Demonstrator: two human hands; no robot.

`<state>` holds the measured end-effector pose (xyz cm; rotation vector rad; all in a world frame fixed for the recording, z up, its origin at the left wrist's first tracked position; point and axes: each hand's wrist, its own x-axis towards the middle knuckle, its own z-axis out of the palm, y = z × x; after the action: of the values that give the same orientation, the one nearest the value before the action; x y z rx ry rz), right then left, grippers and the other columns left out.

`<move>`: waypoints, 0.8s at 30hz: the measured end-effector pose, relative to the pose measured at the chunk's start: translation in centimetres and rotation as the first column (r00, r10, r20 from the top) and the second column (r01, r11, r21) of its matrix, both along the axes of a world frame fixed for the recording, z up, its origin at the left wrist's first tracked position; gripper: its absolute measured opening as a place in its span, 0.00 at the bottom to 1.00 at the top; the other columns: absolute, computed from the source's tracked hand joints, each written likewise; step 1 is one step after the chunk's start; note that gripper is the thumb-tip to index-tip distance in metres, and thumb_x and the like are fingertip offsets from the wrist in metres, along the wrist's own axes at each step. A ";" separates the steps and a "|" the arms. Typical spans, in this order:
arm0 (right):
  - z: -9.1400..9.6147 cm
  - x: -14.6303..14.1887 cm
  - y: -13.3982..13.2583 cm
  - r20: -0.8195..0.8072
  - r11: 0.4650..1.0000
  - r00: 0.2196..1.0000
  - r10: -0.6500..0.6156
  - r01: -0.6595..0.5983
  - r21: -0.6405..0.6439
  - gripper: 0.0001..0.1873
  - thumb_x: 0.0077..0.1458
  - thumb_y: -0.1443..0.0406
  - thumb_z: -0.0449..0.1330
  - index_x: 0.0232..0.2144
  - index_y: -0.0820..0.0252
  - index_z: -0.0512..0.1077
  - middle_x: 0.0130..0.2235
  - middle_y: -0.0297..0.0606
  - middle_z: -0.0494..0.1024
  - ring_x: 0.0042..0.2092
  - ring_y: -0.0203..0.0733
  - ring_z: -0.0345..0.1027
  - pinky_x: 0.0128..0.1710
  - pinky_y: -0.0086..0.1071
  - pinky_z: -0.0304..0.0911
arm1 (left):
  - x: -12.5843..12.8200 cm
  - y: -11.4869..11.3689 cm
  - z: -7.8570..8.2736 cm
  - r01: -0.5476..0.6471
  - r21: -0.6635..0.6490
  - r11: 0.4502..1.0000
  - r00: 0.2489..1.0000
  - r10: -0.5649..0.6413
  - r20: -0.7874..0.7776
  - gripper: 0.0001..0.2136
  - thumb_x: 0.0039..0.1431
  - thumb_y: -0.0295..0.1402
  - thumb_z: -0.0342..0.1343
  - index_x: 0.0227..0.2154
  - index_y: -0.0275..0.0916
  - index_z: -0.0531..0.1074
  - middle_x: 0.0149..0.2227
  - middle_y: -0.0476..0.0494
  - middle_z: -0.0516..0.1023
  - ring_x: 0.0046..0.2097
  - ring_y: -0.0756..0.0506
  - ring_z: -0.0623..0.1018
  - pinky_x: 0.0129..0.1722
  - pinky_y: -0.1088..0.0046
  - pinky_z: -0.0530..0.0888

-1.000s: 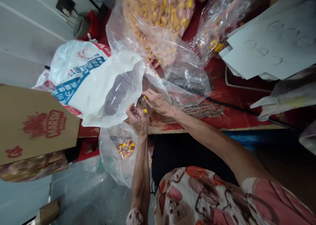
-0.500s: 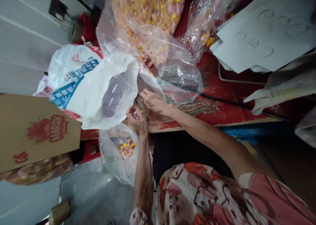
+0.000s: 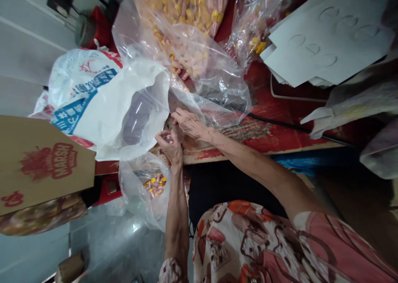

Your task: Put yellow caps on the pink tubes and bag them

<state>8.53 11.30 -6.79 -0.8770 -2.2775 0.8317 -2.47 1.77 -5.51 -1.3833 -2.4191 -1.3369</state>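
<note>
A few pink-and-yellow sweets (image 3: pixel 168 139) are cupped in the curled left hand (image 3: pixel 169 147), just above a clear plastic bag (image 3: pixel 137 192) of more sweets; the right hand (image 3: pixel 189 124) is held beside it, fingers drawn together, though what they pinch cannot be told.

We see the left hand (image 3: pixel 168 145) cupping small pink pieces (image 3: pixel 168 139) above a clear plastic bag (image 3: pixel 137 192). The right hand (image 3: pixel 189 124) lies against another clear bag (image 3: pixel 217 105) on the red bench (image 3: pixel 264 127).
</note>
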 end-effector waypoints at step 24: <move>1.2 0.7 0.0 0.112 0.998 0.993 -0.038 0.043 -0.042 0.10 0.76 0.69 0.48 0.49 0.65 0.69 0.51 0.46 0.72 0.52 0.44 0.68 0.48 0.34 0.65 | -0.4 0.4 -0.3 0.094 -0.161 0.982 0.996 -0.093 0.013 0.12 0.65 0.44 0.58 0.40 0.42 0.67 0.36 0.49 0.73 0.35 0.50 0.73 0.39 0.75 0.72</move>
<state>9.18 11.33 -5.55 -1.0087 -2.3362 0.8370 -2.82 2.21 -5.81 -1.5501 -2.5464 -1.1864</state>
